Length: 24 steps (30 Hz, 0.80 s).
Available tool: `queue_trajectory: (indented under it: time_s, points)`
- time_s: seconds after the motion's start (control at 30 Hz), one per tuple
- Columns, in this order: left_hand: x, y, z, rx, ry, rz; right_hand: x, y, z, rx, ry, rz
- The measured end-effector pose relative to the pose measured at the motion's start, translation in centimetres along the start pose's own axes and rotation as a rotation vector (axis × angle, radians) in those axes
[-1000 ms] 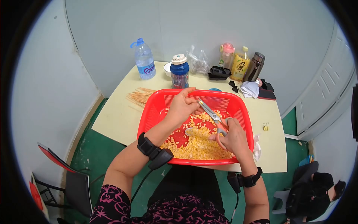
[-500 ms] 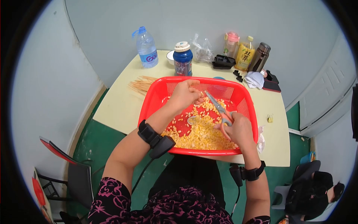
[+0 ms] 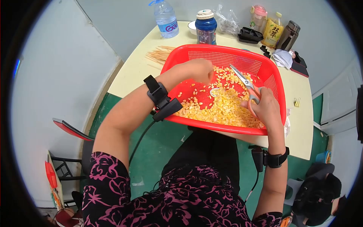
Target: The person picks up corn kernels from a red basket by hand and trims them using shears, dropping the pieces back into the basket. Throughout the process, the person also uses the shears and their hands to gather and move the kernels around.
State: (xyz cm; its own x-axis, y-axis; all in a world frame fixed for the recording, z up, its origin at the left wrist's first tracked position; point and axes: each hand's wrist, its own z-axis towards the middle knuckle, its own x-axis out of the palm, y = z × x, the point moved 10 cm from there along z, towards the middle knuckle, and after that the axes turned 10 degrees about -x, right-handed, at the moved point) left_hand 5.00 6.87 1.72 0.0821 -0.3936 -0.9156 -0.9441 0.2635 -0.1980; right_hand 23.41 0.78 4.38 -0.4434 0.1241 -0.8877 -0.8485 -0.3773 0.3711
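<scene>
A red plastic basket with mesh sides stands on the pale table. Yellow kernels are heaped along its near side, with looser ones farther back. My left hand is over the basket's left part, its fingers curled and turned down; what they hold, if anything, is hidden. In my right hand are scissors with orange and grey handles, their blades pointing to the back left above the kernels. A small round whitish object lies among the kernels.
Behind the basket stand a water bottle, a blue jar, a black tray, a yellow drink bottle and a dark flask. Thin wooden sticks lie at the left. A person is at the lower right.
The camera view has shifted, so the basket appears higher and farther right. My left hand has turned over, its fingers now curled down. The scissors remain in my right hand.
</scene>
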Motion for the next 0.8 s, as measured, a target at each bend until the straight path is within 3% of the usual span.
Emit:
queue_trajectory:
  time_s: [0.07, 0.17, 0.27, 0.47, 0.67, 0.8]
  points:
    - [2.6, 1.2, 0.5, 0.051, 0.118, 0.192, -0.1, 0.2, -0.1, -0.034, -0.038, 0.019]
    - [5.5, 4.6, 1.5, -0.168, 0.308, 0.233, -0.2, 0.4, -0.1, -0.064, -0.058, 0.027]
    - [6.5, 5.6, 0.9, -0.285, 0.393, 0.047, -0.3, 0.5, -0.1, -0.085, -0.075, 0.027]
    - [6.6, 4.9, 0.7, -0.325, 0.392, 0.048, -0.4, 0.5, -0.1, -0.103, -0.085, 0.043]
    - [4.9, 3.1, 0.7, -0.160, 0.323, 0.179, 0.0, 0.2, 0.0, -0.049, -0.009, 0.046]
    - [0.0, 2.4, -0.7, -0.105, 0.169, -0.613, -0.1, 0.4, 0.1, -0.010, 0.013, 0.090]
